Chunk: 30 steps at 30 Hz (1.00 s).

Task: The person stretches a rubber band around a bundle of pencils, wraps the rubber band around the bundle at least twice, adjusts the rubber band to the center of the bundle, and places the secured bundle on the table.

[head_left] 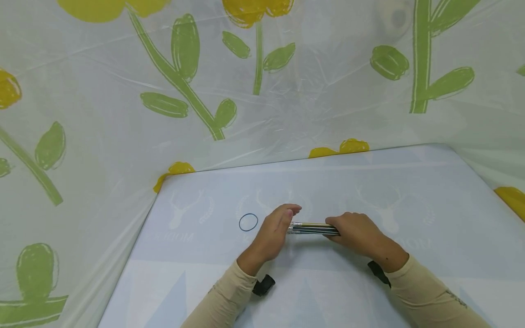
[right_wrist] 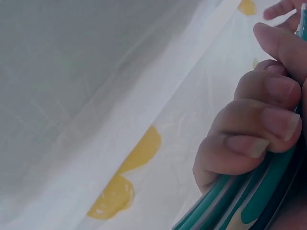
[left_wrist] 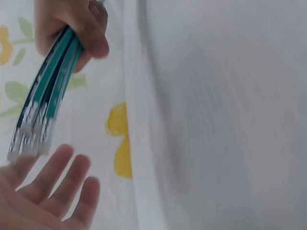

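Item: bundle of slim green pencils with silvery-white ends [head_left: 312, 228], one strip along it showing yellowish in the head view. Location: between the two hands, lying crosswise and apparently raised over the pale blue-and-white printed tabletop [head_left: 221, 187]. The right-wrist view shows scalloped bare wood on one pencil.

Handling, as judged: light and stiff; smooth-coated, so individual pencils may slide lengthwise; sharpened points, if any, fragile. No tie shows on the visible lengths. Best hold: fingers wrapped round the middle, with a flat palm to square the ends.

Right hand [head_left: 356, 233]: fingers curled round the bundle, gripping it toward its right end; forearm in a beige sleeve [head_left: 430, 287] enters from lower right.

Left hand [head_left: 270, 233]: fingers straight and slightly spread, palm turned toward the silvery-white ends, gripping nothing; contact with the ends cannot be told for certain. Forearm angles in from lower left, hand tipped up.

Nearby: thin blue ring-shaped band [head_left: 239, 222], flat on the tabletop, just beyond the left hand's outer side; looks soft and stretchy.
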Motion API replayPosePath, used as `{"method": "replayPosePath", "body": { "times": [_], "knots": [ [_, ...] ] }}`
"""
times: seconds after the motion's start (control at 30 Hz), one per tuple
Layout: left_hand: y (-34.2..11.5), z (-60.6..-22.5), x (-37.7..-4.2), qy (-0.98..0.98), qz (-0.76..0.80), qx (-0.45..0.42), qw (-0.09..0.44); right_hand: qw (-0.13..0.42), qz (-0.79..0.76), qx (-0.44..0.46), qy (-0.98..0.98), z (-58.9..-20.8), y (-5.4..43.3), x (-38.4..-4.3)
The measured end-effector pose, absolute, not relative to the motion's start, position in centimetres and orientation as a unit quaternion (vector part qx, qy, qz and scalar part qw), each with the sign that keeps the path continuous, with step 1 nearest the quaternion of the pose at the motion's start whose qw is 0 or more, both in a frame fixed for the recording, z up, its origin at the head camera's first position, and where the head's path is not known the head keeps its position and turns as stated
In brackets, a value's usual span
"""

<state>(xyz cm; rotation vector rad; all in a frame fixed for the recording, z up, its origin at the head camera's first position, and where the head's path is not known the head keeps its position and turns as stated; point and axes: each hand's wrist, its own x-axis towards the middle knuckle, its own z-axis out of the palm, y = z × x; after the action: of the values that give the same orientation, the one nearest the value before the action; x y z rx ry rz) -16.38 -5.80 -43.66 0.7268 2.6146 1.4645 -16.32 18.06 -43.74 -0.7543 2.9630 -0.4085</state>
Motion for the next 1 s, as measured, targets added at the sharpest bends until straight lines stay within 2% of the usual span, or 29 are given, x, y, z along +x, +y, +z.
{"method": "replayPosePath", "body": {
  "times": [0.27,0.47,1.0],
  "knots": [
    [-5.1,-43.8,-15.8,0.775,0.581,0.249,0.008,-0.001,-0.126,-0.258,0.958,-43.0,17.8,-15.7],
    [-4.8,-44.1,-15.5,0.752,0.601,0.270,-0.027,-0.011,-0.121,-0.261,0.958,-42.9,17.5,-15.5],
    [-4.4,-44.2,-14.8,0.739,0.599,0.306,-0.045,-0.010,-0.117,-0.265,0.957,-42.5,16.8,-14.8]
  ]
}}
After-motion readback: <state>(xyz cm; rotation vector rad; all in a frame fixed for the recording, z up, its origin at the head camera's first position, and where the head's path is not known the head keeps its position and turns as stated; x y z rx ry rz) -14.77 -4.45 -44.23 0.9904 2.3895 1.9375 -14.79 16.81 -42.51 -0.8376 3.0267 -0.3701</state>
